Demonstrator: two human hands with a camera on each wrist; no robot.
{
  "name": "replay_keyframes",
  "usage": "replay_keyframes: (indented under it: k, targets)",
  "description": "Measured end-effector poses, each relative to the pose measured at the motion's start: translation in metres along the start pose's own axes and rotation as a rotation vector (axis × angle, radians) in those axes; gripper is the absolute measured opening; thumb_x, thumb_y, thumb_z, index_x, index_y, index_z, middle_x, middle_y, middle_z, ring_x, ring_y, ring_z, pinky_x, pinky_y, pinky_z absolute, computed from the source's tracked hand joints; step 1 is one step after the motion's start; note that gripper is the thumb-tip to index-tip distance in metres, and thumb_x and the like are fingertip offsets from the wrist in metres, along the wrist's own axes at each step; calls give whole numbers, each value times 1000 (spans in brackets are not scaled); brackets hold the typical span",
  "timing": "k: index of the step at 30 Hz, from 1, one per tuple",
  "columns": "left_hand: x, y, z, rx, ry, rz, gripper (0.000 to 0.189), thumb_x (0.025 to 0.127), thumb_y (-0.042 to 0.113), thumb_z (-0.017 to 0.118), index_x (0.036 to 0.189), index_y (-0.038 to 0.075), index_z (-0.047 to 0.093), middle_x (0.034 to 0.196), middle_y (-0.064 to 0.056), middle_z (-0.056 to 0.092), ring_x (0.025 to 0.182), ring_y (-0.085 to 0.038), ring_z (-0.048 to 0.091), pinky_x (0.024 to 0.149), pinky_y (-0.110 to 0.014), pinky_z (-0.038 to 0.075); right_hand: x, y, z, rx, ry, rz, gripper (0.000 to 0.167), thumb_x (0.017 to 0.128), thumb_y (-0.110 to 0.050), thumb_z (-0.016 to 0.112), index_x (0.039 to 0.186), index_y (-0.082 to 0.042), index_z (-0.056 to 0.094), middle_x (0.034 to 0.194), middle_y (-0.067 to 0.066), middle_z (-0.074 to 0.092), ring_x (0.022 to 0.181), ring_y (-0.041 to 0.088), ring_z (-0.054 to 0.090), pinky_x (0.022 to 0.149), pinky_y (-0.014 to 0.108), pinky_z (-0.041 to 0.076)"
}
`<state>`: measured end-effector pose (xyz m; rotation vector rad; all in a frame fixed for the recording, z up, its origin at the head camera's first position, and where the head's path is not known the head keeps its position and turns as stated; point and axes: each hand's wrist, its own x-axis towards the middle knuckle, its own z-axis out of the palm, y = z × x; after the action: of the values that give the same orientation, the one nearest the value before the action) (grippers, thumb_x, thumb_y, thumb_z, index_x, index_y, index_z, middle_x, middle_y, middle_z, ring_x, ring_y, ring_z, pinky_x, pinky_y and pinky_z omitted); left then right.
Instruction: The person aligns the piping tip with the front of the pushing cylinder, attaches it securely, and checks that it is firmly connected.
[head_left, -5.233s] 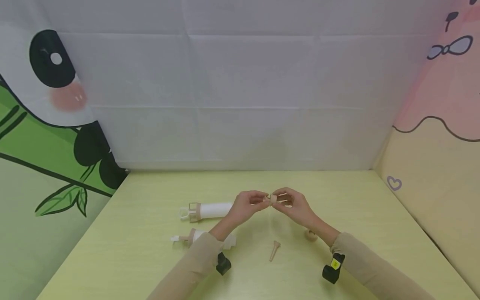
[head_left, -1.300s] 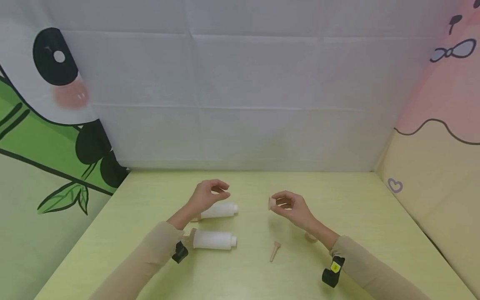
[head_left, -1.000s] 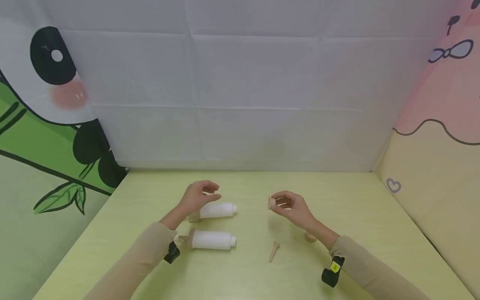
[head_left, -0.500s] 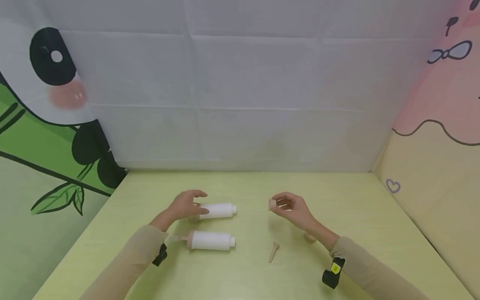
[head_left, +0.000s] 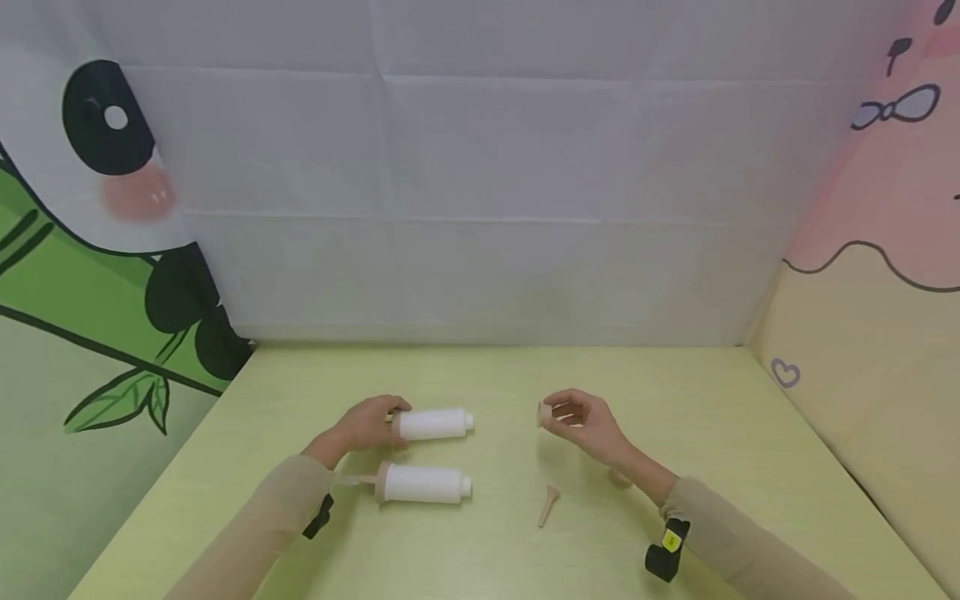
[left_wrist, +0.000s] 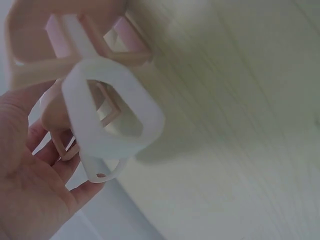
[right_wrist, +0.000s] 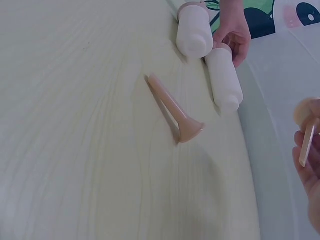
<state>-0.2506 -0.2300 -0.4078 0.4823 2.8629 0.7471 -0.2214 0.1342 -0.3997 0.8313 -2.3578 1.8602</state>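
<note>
My left hand grips the collar end of the far white syringe-like tube, thumb on the near side and fingers on the far side. In the left wrist view, that tube's white ring handle shows beside my fingers. Nearer to me lies a second such tube with a beige collar; its large white ring handle fills the left wrist foreground. My right hand pinches a small beige cap-like piece above the table. In the right wrist view, a flat tab sticks out from this piece.
A beige rod with a flared end lies on the pale yellow table, in front of my right hand. A round beige piece sits partly hidden under the right forearm. A white cloth wall stands behind the table.
My left hand has left the small cap-like piece, moved left and down, and taken hold of the far tube's collar end. My right hand stays nearly in place with the cap-like piece.
</note>
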Motion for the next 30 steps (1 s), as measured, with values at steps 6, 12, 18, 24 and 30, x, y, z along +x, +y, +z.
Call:
replay_keyframes:
  k: [6, 12, 18, 24, 30]
  targets:
    - [4, -4, 4, -12, 9, 0, 45, 67, 18, 80, 105, 5, 60, 102, -6, 61, 86, -18, 55, 73, -36, 46, -1, -6, 1, 6, -1, 22, 28, 81, 3, 64, 106, 10, 57, 102, 25, 60, 90, 27, 60, 74, 25, 51]
    - [3, -4, 4, -14, 25, -9, 41, 64, 16, 81, 99, 4, 62, 92, -4, 61, 78, -16, 53, 68, -33, 45, -2, -8, 1, 3, -1, 26, 28, 81, 2, 64, 106, 10, 57, 101, 25, 60, 90, 28, 60, 74, 25, 51]
    - [2, -2, 3, -12, 42, -7, 40, 64, 17, 81, 96, 4, 62, 89, -3, 61, 74, -15, 53, 64, -31, 45, -4, -7, 1, 3, -4, 24, 28, 81, 2, 64, 106, 11, 57, 101, 25, 60, 90, 28, 60, 74, 25, 51]
    - [2, 3, -4, 23, 101, 40, 38, 66, 17, 79, 98, 5, 63, 92, -5, 62, 77, -18, 56, 64, -32, 47, -1, -7, 1, 5, 2, 9, 28, 81, 2, 64, 106, 10, 57, 102, 24, 60, 91, 31, 60, 75, 30, 51]
    - [-2, 17, -17, -2, 109, 63, 41, 68, 17, 78, 103, 4, 62, 96, -7, 62, 84, -20, 57, 67, -32, 48, 1, -6, 0, 2, -4, -3, 27, 81, 2, 64, 106, 10, 57, 103, 24, 60, 92, 33, 59, 75, 31, 51]
